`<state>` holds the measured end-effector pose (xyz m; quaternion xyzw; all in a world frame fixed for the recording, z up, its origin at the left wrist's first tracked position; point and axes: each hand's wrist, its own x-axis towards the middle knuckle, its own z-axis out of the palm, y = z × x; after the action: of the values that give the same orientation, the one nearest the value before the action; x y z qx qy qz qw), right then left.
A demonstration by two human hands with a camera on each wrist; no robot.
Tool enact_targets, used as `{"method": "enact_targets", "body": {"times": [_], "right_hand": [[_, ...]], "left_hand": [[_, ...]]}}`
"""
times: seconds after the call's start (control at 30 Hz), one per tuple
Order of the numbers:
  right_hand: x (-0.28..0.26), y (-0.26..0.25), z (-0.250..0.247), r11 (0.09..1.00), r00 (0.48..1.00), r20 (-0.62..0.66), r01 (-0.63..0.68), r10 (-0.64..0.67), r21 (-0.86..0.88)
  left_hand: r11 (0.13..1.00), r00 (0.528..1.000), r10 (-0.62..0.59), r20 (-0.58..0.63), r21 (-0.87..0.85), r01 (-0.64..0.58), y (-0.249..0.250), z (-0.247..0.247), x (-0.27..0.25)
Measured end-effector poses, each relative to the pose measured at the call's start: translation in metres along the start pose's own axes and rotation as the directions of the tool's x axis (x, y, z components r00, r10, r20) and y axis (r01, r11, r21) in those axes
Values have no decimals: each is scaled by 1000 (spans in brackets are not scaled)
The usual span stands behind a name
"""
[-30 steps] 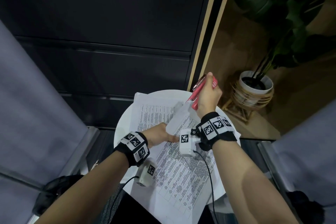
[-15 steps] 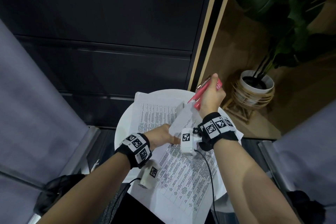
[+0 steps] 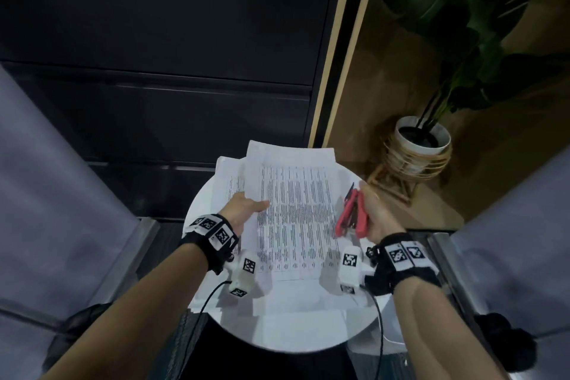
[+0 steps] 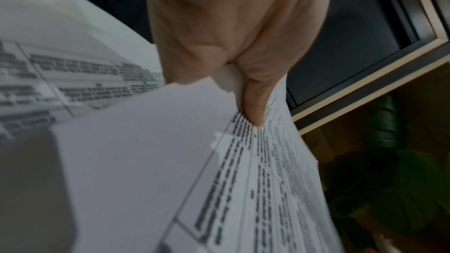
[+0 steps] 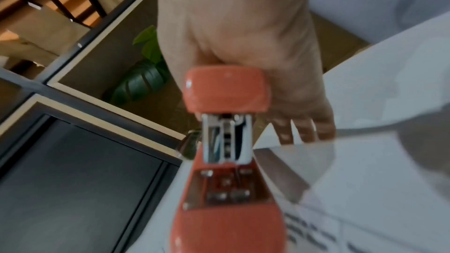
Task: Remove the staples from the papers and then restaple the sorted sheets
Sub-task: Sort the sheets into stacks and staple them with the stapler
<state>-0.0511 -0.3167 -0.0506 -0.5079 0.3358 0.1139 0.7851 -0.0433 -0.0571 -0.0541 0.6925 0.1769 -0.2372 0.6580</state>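
A printed set of sheets is held above the round white table. My left hand pinches its left edge, thumb on top; the left wrist view shows the sheets caught between thumb and fingers. More printed paper lies under it on the table. My right hand grips a red stapler beside the sheets' right edge, apart from them. In the right wrist view the stapler shows its rear end, with fingers curled round it.
A dark cabinet stands behind the table. At the right a potted plant sits in a wicker stand on the floor. Grey upholstered seats flank the table on both sides. Cables hang from the wrist cameras over the table's front edge.
The right hand has drawn the stapler back from the sheets' far corner to their right side. The left hand has lifted the set and turned it straight.
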Motion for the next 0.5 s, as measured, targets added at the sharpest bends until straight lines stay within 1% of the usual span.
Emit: {"method": "enact_targets", "body": {"times": [0.07, 0.13, 0.2, 0.23, 0.27, 0.3, 0.33, 0.37, 0.4, 0.43, 0.47, 0.5], "right_hand": [[4, 11, -8, 989, 999, 41, -27, 33, -145], [6, 13, -16, 964, 1000, 12, -7, 10, -266], [12, 9, -23, 946, 998, -55, 22, -42, -322], [16, 5, -27, 924, 992, -101, 30, -74, -381], [18, 2, -33, 887, 983, -140, 43, -121, -460], [18, -2, -38, 824, 962, -197, 48, -191, -565], [21, -5, -45, 750, 926, -245, 57, -286, -659], [21, -9, -53, 685, 887, -283, 49, -364, -727], [26, -10, -63, 638, 856, -311, 29, -413, -769], [29, -11, -71, 604, 835, -336, -5, -436, -797], [35, -11, -79, 582, 821, -357, -38, -445, -812], [41, -9, -84, 566, 814, -371, -63, -447, -822]], "left_hand": [[1000, 1000, 16, 22, -19, -15, 0, 8, 5], [1000, 999, 23, 26, -10, -23, 2, 19, 10], [995, 996, 73, 42, 70, -76, 0, 29, 18], [986, 992, 104, 77, 126, -113, -1, 34, 20], [967, 983, 145, 113, 195, -165, -3, 38, 24], [937, 973, 183, 143, 273, -216, -3, 42, 23], [893, 963, 223, 155, 364, -265, -5, 45, 24], [814, 958, 247, 143, 506, -285, -8, 44, 28], [684, 959, 261, 108, 680, -263, -11, 41, 31], [546, 965, 256, 53, 816, -190, -15, 34, 33], [445, 974, 227, 16, 888, -119, -23, 25, 38], [386, 985, 170, -1, 920, -66, -29, 15, 40]]}}
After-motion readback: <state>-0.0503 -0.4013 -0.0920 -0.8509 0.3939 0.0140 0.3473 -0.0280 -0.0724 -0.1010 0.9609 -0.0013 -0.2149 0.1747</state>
